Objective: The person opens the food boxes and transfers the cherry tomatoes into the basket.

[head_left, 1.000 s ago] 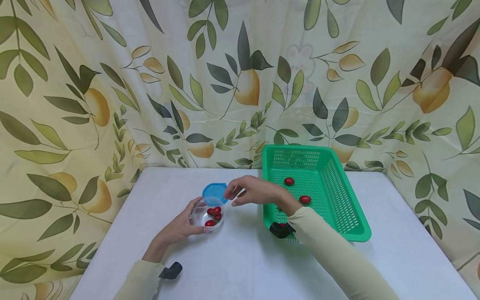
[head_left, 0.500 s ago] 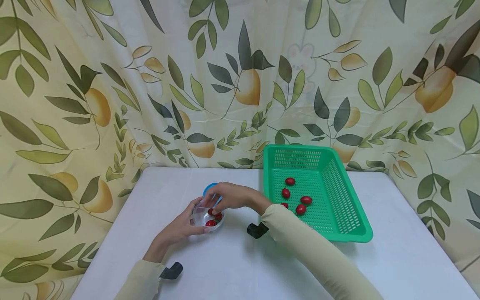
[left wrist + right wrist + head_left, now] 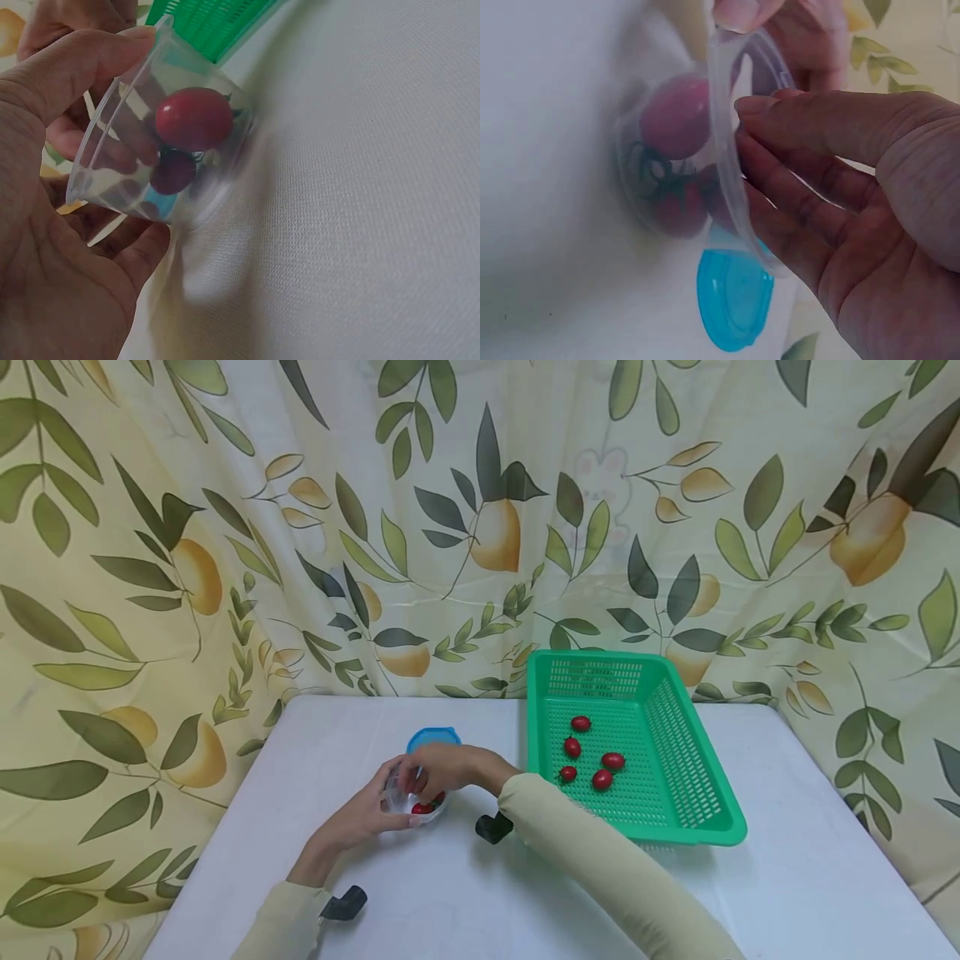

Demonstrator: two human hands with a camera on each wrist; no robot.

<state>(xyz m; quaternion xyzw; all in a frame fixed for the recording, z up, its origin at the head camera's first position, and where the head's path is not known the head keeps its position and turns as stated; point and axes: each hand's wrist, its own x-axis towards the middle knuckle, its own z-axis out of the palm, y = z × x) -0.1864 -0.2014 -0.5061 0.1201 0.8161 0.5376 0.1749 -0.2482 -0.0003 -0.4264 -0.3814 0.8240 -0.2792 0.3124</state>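
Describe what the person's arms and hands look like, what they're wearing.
Both hands are bare: the left hand and right hand wear no gloves or visible rings. Both arms wear long pale cream sleeves reaching the wrists. A small black camera unit sits at the left wrist, another at the right.

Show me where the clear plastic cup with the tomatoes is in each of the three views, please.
Head: the clear cup sits left of centre on the table, between both hands.
Left wrist: the cup fills the upper left, held in the left hand.
Right wrist: the cup is upper centre, its rim at the right hand fingertips.
Shared landmark: the red tomatoes inside it; the blue lid shows in the head and right wrist views.
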